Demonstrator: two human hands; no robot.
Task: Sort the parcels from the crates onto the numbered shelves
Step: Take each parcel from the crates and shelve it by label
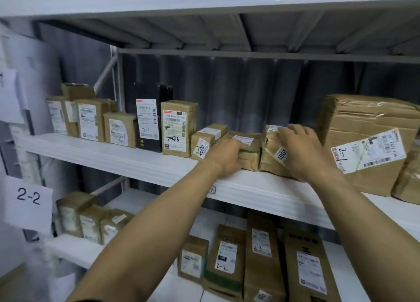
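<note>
Both my arms reach to the white middle shelf. My left hand grips the front of a small brown parcel with green tape standing on that shelf. My right hand lies over the neighbouring taped brown parcel, fingers curled round its top and front beside its white label. The two parcels stand side by side, touching. Handwritten "2-1" marks show on other parcels here, such as the small box just left of my left hand.
A row of labelled boxes, one black, fills the shelf's left part. A big brown parcel marked 2-1 stands at the right. The lower shelf holds parcels marked 2-2. A paper sign "2-2" hangs at the left post.
</note>
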